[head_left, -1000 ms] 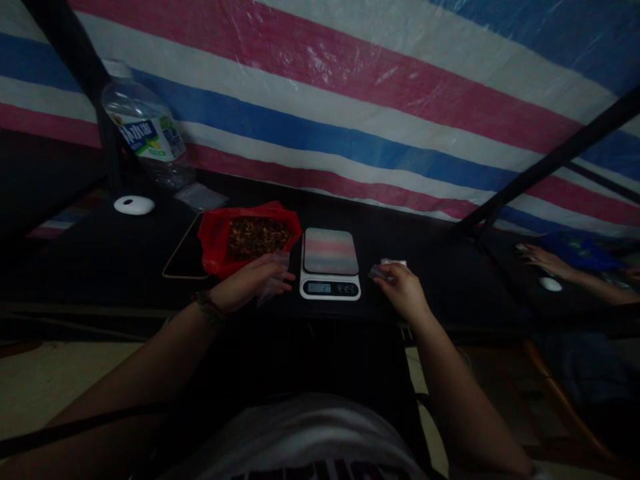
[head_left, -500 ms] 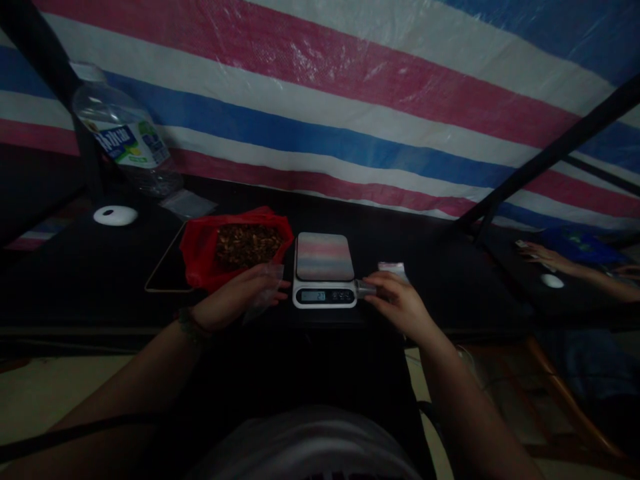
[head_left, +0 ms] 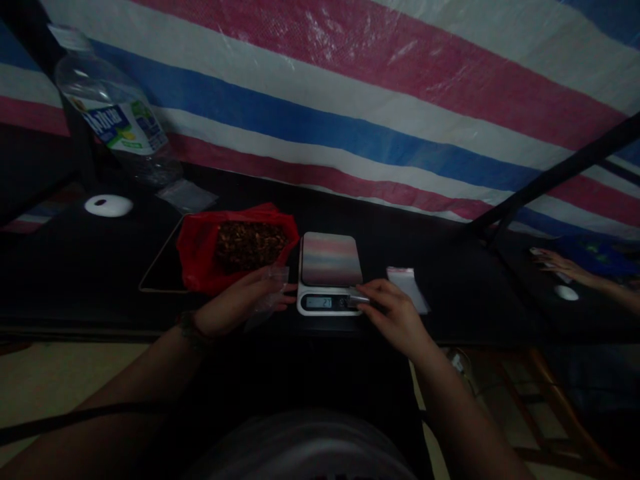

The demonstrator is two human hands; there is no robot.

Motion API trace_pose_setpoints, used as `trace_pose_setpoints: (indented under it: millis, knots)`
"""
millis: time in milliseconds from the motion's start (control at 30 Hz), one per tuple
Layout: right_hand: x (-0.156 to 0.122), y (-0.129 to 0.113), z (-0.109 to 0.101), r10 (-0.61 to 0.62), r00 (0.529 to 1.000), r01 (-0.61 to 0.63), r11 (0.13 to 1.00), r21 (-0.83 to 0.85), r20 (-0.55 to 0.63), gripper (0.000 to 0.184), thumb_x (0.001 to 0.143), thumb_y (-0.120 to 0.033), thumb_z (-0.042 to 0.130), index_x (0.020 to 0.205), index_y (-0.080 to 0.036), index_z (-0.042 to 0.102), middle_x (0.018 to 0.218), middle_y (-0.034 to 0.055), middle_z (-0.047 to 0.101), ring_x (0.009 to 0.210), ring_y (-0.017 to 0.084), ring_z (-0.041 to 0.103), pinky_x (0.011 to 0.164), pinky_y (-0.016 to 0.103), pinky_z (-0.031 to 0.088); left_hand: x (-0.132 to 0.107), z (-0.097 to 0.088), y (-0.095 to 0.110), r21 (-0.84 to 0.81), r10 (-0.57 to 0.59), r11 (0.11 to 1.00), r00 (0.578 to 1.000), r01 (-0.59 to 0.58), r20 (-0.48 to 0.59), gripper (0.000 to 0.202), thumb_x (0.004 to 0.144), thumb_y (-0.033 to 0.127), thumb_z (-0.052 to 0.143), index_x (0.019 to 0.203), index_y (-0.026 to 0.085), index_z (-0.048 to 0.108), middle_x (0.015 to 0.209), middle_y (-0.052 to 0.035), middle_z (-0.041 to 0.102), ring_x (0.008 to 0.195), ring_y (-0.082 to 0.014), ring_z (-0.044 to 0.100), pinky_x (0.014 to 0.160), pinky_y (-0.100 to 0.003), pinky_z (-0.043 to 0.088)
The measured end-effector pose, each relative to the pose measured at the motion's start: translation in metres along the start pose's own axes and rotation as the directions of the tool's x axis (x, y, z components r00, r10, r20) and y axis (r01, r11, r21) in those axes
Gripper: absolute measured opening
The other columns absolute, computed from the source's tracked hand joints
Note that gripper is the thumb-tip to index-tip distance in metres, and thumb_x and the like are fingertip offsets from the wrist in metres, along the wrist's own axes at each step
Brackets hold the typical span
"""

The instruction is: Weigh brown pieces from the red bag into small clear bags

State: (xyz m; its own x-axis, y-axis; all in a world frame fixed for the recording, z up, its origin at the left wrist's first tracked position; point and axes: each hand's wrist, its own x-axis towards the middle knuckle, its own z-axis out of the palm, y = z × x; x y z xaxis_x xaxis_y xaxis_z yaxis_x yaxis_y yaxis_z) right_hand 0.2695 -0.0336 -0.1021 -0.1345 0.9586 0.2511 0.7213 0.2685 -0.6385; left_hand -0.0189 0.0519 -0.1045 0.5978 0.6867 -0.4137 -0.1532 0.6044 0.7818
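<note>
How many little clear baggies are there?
3 baggies: one in the left hand, one flat on the table beside the right hand, one by the water bottle. The right hand's small shiny thing may be another.

Three clear bags: one held bag in the left hand, one flat bag just right of the right hand, and one far bag well beyond the left hand. One scale lies between the hands. One pale piece is pinched in the right hand. One red sack sits just beyond the left hand, with one bottle far past it. Two white discs: left disc far left, right disc far right beside one co-worker's hand.
</note>
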Motion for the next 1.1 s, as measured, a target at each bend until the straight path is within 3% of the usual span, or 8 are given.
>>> trace_pose_setpoints:
  millis: [333,500,733,800,900,967,1100]
  knots:
    - [0.012,-0.017,0.015,-0.005,0.998,0.004,1.0,0.005,0.063,0.031,0.085,-0.023,0.061,0.116,-0.026,0.065,0.102,0.0066,0.062,0.095,0.02,0.061,0.081,0.035,0.055,-0.001,0.003,0.003,0.021,-0.043,0.999,0.998,0.044,-0.053,0.042,0.071,0.031,0.074,0.104,0.015,0.054,0.111,-0.0159,0.068,0.095,-0.0272,0.068,0.082,-0.036,0.052]
    - [0.014,-0.021,0.02,0.015,0.999,-0.016,1.0,0.01,0.031,0.029,0.085,-0.023,0.062,0.113,-0.025,0.067,0.098,0.0066,0.062,0.091,0.019,0.062,0.079,0.034,0.055,0.0,0.0,0.0,0.023,-0.031,0.999,0.999,0.031,-0.036,0.042,0.072,0.028,0.072,0.107,0.014,0.055,0.111,-0.0155,0.068,0.091,-0.0252,0.069,0.079,-0.034,0.052]
    - [0.031,-0.047,0.055,0.02,0.999,-0.028,0.986,0.166,0.05,0.027,0.079,-0.021,0.067,0.106,-0.024,0.07,0.103,0.0067,0.064,0.095,0.02,0.063,0.085,0.035,0.054,-0.001,0.0,0.001,0.012,-0.001,1.0,1.0,0.002,-0.013,0.037,0.075,0.027,0.068,0.107,0.015,0.055,0.101,-0.0124,0.071,0.085,-0.0229,0.069,0.075,-0.032,0.052]
    - [0.035,-0.051,0.06,0.063,0.996,-0.081,0.93,0.358,0.061,0.028,0.077,-0.025,0.07,0.105,-0.025,0.069,0.108,0.0062,0.064,0.098,0.02,0.064,0.084,0.035,0.054,-0.001,-0.002,0.002,-0.013,0.018,1.0,1.0,-0.018,-0.017,0.034,0.076,0.027,0.067,0.106,0.015,0.055,0.098,-0.0112,0.072,0.084,-0.0224,0.07,0.074,-0.031,0.051]
    - [0.035,-0.052,0.057,0.107,0.991,-0.131,0.734,0.666,0.077,0.04,0.075,-0.032,0.073,0.114,-0.028,0.062,0.112,0.0048,0.065,0.099,0.021,0.065,0.083,0.036,0.055,0.0,-0.004,0.003,-0.017,0.064,0.998,0.997,-0.065,-0.041,0.035,0.078,0.028,0.066,0.108,0.016,0.054,0.099,-0.0112,0.071,0.084,-0.0222,0.07,0.075,-0.031,0.051]
    - [0.033,-0.05,0.052,0.113,0.992,-0.12,0.645,0.755,0.061,0.047,0.073,-0.032,0.075,0.117,-0.03,0.059,0.111,0.0039,0.066,0.101,0.02,0.064,0.085,0.036,0.055,0.0,-0.005,0.003,-0.008,0.098,0.995,0.994,-0.098,-0.046,0.037,0.078,0.029,0.067,0.109,0.016,0.053,0.099,-0.0114,0.071,0.083,-0.0215,0.07,0.075,-0.031,0.05]
    - [0.034,-0.042,0.039,0.106,0.994,-0.074,0.659,0.748,0.005,0.044,0.073,-0.026,0.075,0.113,-0.031,0.056,0.108,0.0027,0.065,0.104,0.018,0.063,0.088,0.034,0.053,-0.002,-0.003,0.002,0.032,0.153,0.988,0.988,-0.153,0.004,0.038,0.078,0.032,0.067,0.109,0.015,0.053,0.101,-0.0114,0.07,0.086,-0.0211,0.069,0.076,-0.031,0.049]
